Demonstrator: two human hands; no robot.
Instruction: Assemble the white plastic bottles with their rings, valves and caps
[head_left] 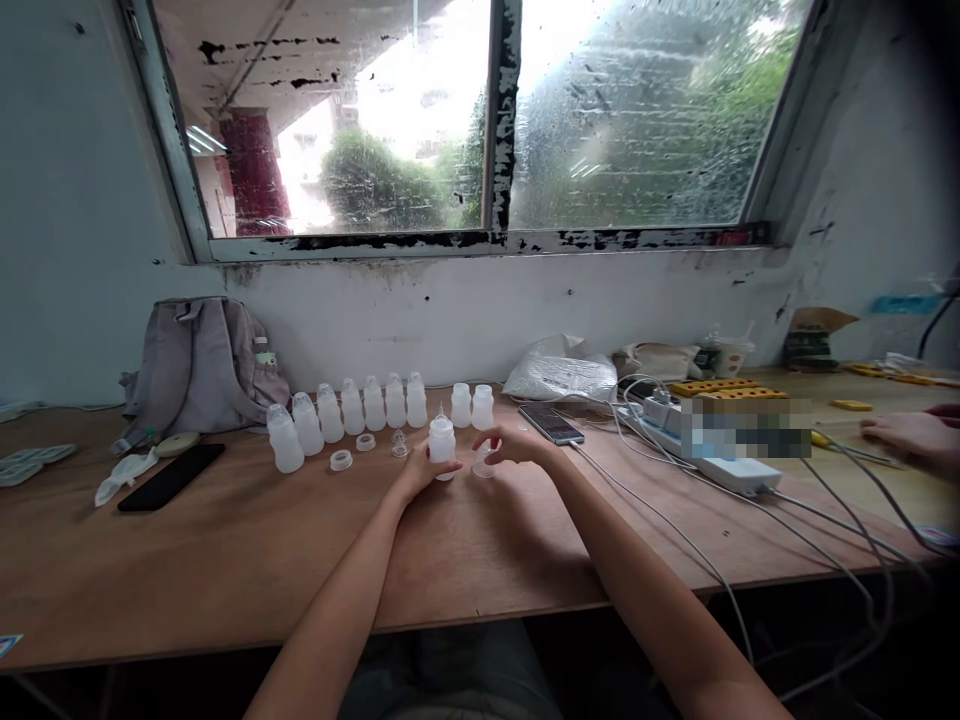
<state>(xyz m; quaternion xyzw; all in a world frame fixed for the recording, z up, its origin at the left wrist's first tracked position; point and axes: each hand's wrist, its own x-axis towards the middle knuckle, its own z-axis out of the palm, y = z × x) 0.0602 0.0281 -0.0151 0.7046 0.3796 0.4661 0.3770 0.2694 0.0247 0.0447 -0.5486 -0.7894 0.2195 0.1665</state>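
My left hand (420, 472) is wrapped round a frosted white baby bottle (442, 445), which stands upright with a nipple on top. Just right of it, the fingers of my right hand (514, 445) pinch a clear bottle cap (484, 462) low over the table. Behind them, two open bottles without tops (472, 406) stand side by side. To the left runs a row of several capped bottles (352, 407). In front of that row lie a white collar ring (341, 460), a second ring (365, 442) and clear nipples (400, 443).
A phone (551, 424) on a cable and a white power strip (720, 465) with cords lie to the right. On the left are a black phone (172, 478) and a grey backpack (202, 365). Plastic bags (562, 372) rest by the wall. Another person's hand (911, 440) shows far right.
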